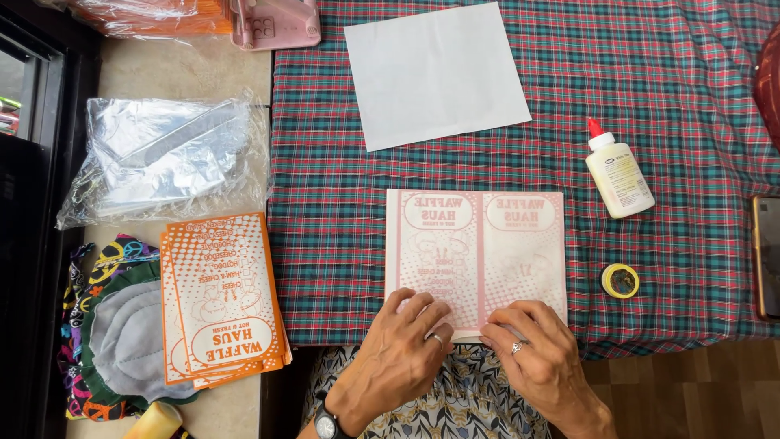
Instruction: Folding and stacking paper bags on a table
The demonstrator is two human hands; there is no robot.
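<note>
A pink-printed white paper sheet [475,256], folded so two flaps meet at a middle seam, lies on the plaid cloth [341,203] near its front edge. My left hand [398,358] presses flat on the sheet's lower left part, fingers spread, a ring on one finger and a watch on the wrist. My right hand [536,358] presses the lower right part beside the seam, also with a ring. Neither hand grips anything.
A blank white sheet [435,73] lies farther back. A white glue bottle with a red cap [619,172] and a small yellow tape roll [621,280] sit to the right, a phone [766,256] at the right edge. Left are orange-printed sheets [221,297], a clear plastic bag [162,158], and a pink object [276,23].
</note>
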